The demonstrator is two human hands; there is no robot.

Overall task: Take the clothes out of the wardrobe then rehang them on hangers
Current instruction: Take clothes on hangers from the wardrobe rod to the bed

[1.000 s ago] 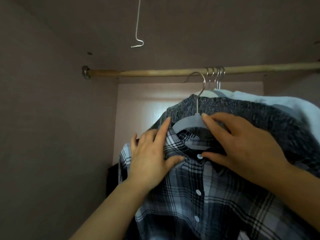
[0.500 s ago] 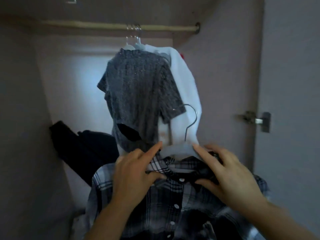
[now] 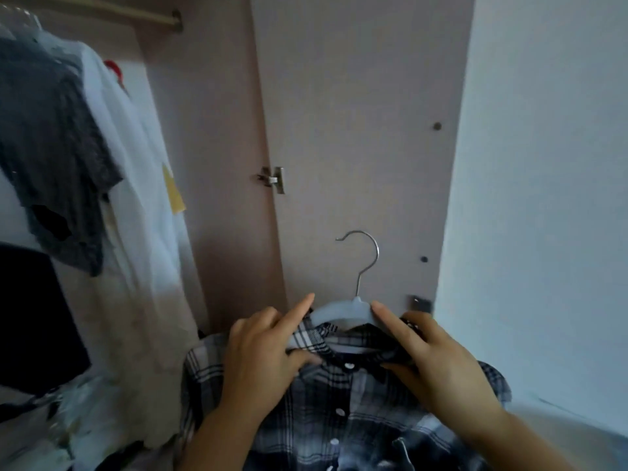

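A black-and-white plaid shirt (image 3: 326,413) hangs on a pale hanger (image 3: 343,309) with a metal hook, held in front of the open wardrobe door (image 3: 356,130). My left hand (image 3: 261,358) grips the collar and left shoulder of the hanger. My right hand (image 3: 438,365) grips the right side of the collar and hanger. The hook is free in the air, off the rail. On the wardrobe rail (image 3: 102,11) at the upper left still hang a grey knit top (image 3: 51,137) and a white garment (image 3: 136,198).
A dark garment (image 3: 30,317) lies inside the wardrobe at the left. A door hinge (image 3: 273,180) sits on the wardrobe edge. A pale wall (image 3: 543,198) stands to the right. Crumpled clothes lie at the wardrobe's bottom left.
Both hands lifted the plaid shirt and its hanger off the rail and carried them down and to the right, out in front of the wardrobe door. My view turned right.
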